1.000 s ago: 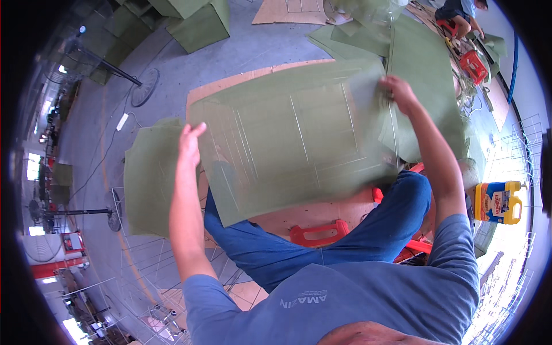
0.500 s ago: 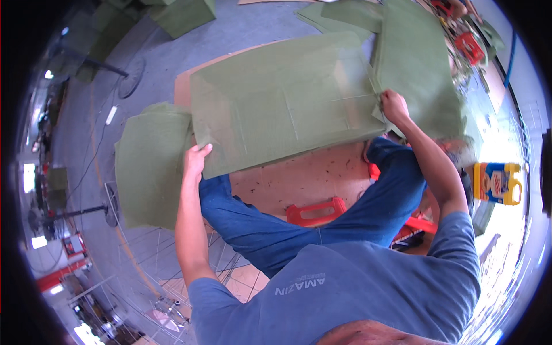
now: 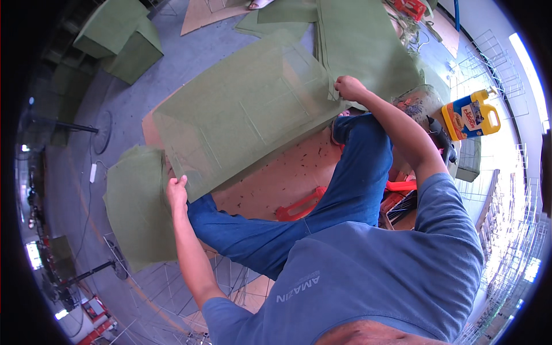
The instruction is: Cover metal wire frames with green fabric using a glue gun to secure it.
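A thin, see-through green fabric sheet [image 3: 241,115] spreads out in front of my legs, with straight wire lines showing through it. My left hand [image 3: 177,192] pinches its near left corner between thumb and fingers. At the sheet's right edge, my right hand [image 3: 350,89] grips the near right corner with bent fingers. More green fabric pieces [image 3: 135,210] lie to the left, beside my left hand. Beyond my right hand rests a pile of larger green sheets [image 3: 368,52]. Brown board [image 3: 259,190] shows below the held sheet, sprinkled with small dark bits.
Between my legs is a red plastic piece [image 3: 302,206]. A yellow jug [image 3: 474,117] stands at the right, near a black tool [image 3: 440,135]. Wire grids [image 3: 489,63] are on the right. Green boxes [image 3: 118,37] and a round-based stand [image 3: 102,132] are far left.
The whole view has turned, so the sheet now slants up to the right. Both hands keep hold of the same corners.
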A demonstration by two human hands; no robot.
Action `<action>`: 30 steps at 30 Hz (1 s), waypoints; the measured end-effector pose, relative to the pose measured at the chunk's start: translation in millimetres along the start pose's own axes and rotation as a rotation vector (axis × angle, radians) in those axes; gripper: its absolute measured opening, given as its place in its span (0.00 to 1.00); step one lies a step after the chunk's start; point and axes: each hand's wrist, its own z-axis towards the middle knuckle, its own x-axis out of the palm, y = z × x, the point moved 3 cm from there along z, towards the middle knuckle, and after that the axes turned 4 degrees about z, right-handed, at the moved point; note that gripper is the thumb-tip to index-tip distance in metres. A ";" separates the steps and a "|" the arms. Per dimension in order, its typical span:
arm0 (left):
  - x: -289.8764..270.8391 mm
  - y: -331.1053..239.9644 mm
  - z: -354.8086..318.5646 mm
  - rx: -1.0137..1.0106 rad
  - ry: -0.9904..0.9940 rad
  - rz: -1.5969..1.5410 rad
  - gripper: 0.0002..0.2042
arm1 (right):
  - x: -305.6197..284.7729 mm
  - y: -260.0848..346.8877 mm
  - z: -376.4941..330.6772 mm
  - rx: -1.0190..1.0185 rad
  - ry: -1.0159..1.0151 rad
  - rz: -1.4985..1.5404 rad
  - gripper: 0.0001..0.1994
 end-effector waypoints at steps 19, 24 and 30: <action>66.9 -141.4 -47.8 0.866 -0.266 0.609 0.30 | -117.4 -23.1 -235.5 0.077 -0.763 -0.147 0.21; 89.4 -154.0 -55.2 0.932 -0.311 0.443 0.28 | -112.5 -147.1 -353.9 0.819 -0.500 -0.308 0.28; 121.3 -169.9 -98.0 1.040 -0.201 0.196 0.21 | -84.0 -263.2 -369.4 0.739 -0.504 0.288 0.21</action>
